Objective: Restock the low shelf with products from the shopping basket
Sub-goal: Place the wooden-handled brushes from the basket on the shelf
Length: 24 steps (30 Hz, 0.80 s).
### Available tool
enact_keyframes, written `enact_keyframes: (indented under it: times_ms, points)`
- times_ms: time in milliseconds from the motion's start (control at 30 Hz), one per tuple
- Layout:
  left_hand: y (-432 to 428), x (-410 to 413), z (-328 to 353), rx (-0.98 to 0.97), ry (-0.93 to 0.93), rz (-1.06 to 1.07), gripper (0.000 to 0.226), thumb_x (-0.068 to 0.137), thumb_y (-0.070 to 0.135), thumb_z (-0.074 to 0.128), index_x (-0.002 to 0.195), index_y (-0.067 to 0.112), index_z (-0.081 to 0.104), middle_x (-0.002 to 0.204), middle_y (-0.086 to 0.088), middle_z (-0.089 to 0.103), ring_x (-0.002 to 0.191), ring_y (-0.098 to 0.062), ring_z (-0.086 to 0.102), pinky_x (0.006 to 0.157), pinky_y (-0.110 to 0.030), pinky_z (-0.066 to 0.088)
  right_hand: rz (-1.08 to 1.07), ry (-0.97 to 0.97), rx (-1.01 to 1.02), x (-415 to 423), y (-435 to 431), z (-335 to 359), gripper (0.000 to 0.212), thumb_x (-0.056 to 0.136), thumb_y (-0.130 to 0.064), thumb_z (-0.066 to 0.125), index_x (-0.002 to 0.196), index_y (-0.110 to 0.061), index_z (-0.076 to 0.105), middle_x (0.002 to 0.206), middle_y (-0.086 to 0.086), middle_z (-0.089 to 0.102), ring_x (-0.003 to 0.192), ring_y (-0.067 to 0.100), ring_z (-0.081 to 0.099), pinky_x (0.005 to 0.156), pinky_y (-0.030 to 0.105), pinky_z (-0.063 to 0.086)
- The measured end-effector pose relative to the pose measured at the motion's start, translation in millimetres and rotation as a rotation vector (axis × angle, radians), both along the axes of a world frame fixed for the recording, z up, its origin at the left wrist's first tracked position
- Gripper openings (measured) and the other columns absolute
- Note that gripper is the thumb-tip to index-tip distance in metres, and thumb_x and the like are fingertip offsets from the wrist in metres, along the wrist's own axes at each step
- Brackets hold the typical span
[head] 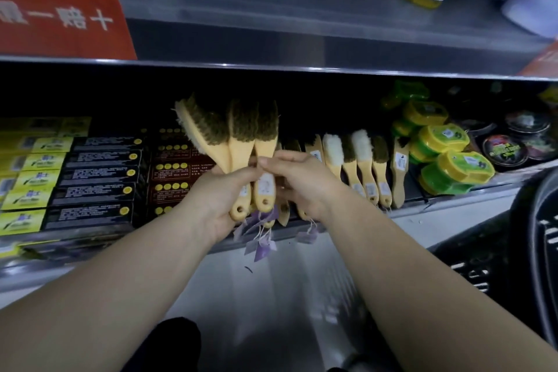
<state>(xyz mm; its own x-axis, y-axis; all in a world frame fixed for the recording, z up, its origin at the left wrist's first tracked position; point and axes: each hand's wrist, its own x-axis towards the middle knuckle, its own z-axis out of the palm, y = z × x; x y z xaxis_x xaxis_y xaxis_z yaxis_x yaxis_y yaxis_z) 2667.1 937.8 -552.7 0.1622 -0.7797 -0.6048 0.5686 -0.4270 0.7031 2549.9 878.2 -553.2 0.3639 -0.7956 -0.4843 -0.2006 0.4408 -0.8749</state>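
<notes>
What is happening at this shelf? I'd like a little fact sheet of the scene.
Place: low shelf in a shop
Left hand: grips three wooden-handled brushes by the handles, bristles up
Right hand: fingertips at those handles; its grip is unclear
Tags: purple tags hang below the held handles
Already shelved: row of similar brushes, black boxes to their left, green-and-yellow tins to their right
Basket: dark, at the right edge, contents not visible

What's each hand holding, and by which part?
Left hand grips three brushes by their wooden handles; right hand appears to pinch one handle.
</notes>
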Motion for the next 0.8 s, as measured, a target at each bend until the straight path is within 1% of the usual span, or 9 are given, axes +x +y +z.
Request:
enact_keyframes:
  times_ms: [67, 133, 200, 233, 300, 367, 467, 700, 800]
  points:
    - [0, -2, 0, 0.017, -0.039, 0.027, 0.017, 0.082, 0.014, 0.069, 0.098, 0.018, 0.065, 0.067, 0.001, 0.069, 0.053, -0.012, 0.065, 0.041, -0.021, 0.047, -0.126, 0.001, -0.035, -10, -8, -3, 0.013, 0.090, -0.019, 0.061, 0.092, -0.006, 0.062, 0.087, 0.012, 0.064, 0.083, 0.023, 0.061, 0.083, 0.038, 0.052]
    - [1, 0, -4, 0.063, -0.120, 0.061, 0.014, 0.083, 0.025, 0.069, 0.095, 0.020, 0.062, 0.064, 0.003, 0.063, 0.054, -0.012, 0.059, 0.039, -0.020, 0.042, -0.228, 0.129, -0.123, -18, -14, -12, 0.011, 0.093, -0.017, 0.057, 0.086, -0.009, 0.057, 0.085, 0.014, 0.058, 0.081, 0.023, 0.052, 0.081, 0.039, 0.047]
    - [1, 3, -8, 0.085, -0.154, 0.097, 0.014, 0.086, 0.029, 0.066, 0.093, 0.020, 0.059, 0.064, 0.002, 0.060, 0.053, -0.012, 0.056, 0.037, -0.019, 0.041, -0.219, 0.261, -0.161, -21, -15, -23, 0.010, 0.095, -0.013, 0.052, 0.102, -0.009, 0.058, 0.089, 0.013, 0.060, 0.084, 0.025, 0.057, 0.084, 0.036, 0.047]
    - [1, 5, -9, 0.089, -0.156, 0.115, 0.014, 0.087, 0.030, 0.064, 0.092, 0.019, 0.057, 0.065, 0.000, 0.059, 0.052, -0.013, 0.055, 0.038, -0.020, 0.042, -0.190, 0.309, -0.162, -21, -15, -30, 0.013, 0.096, -0.011, 0.049, 0.106, -0.013, 0.056, 0.088, 0.009, 0.059, 0.083, 0.019, 0.058, 0.081, 0.028, 0.048]
    - [1, 6, -12, 0.089, -0.135, 0.138, 0.011, 0.090, 0.027, 0.060, 0.088, 0.017, 0.056, 0.065, -0.003, 0.057, 0.051, -0.014, 0.053, 0.044, -0.023, 0.044, -0.135, 0.371, -0.172, -20, -14, -41, 0.014, 0.096, -0.011, 0.048, 0.089, -0.022, 0.050, 0.077, -0.003, 0.049, 0.066, 0.007, 0.044, 0.061, 0.010, 0.041]
    - [2, 6, -13, 0.061, -0.094, 0.138, 0.007, 0.091, 0.022, 0.056, 0.087, 0.016, 0.055, 0.058, -0.004, 0.060, 0.046, -0.014, 0.056, 0.044, -0.022, 0.045, -0.118, 0.410, -0.169, -17, -15, -51, 0.010, 0.095, -0.013, 0.051, 0.102, -0.020, 0.055, 0.084, -0.004, 0.051, 0.076, 0.011, 0.049, 0.070, 0.014, 0.040]
    - [1, 5, -14, 0.021, -0.046, 0.123, 0.002, 0.091, 0.018, 0.056, 0.090, 0.017, 0.055, 0.047, 0.005, 0.063, 0.040, -0.007, 0.059, 0.039, -0.018, 0.046, -0.092, 0.453, -0.182, -15, -14, -61, 0.037, 0.092, -0.016, 0.057, 0.128, -0.013, 0.050, 0.100, 0.002, 0.060, 0.095, 0.017, 0.058, 0.086, 0.029, 0.046]
    - [1, 1, -12, 0.017, -0.082, 0.004, 0.018, 0.089, 0.019, 0.061, 0.107, 0.019, 0.064, 0.094, -0.002, 0.072, 0.076, -0.017, 0.067, 0.056, -0.033, 0.054, -0.015, 0.619, -0.308, -17, -14, -61, 0.037, 0.091, -0.023, 0.059, 0.126, -0.013, 0.051, 0.103, 0.003, 0.060, 0.074, 0.019, 0.057, 0.065, 0.029, 0.051]
    - [0, -2, -11, 0.009, -0.057, 0.001, 0.016, 0.088, 0.019, 0.062, 0.103, 0.019, 0.063, 0.090, -0.002, 0.071, 0.075, -0.019, 0.066, 0.053, -0.034, 0.054, -0.133, 0.598, -0.456, -14, -18, -47, 0.024, 0.094, -0.034, 0.052, 0.099, -0.013, 0.062, 0.086, 0.001, 0.061, 0.070, 0.014, 0.052, 0.065, 0.024, 0.039]
